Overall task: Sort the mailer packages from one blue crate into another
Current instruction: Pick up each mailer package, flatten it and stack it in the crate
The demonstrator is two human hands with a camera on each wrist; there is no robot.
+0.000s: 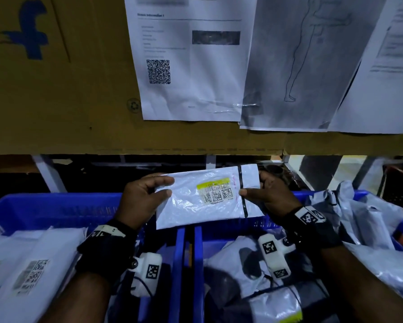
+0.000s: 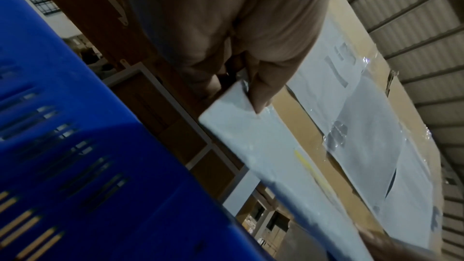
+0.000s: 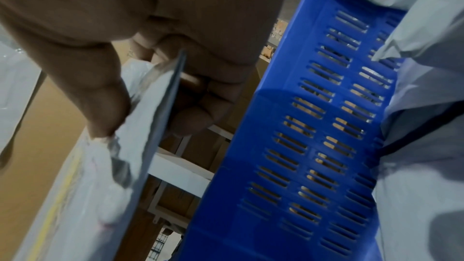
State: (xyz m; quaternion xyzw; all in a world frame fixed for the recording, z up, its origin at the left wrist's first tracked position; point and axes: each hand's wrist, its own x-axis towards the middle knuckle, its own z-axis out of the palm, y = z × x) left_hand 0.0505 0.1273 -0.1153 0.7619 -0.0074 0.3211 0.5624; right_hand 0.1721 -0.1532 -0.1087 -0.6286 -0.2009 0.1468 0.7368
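White mailer held up for a label check

White plastic mailer (image 1: 207, 197) is hanging above the gap between the two crates, label facing the person, likely for reading. The left hand (image 1: 144, 197) is pinching its left edge, the right hand (image 1: 268, 194) its flap end, while the left crate (image 1: 55, 208) and right crate (image 1: 233, 226) are holding other mailers.
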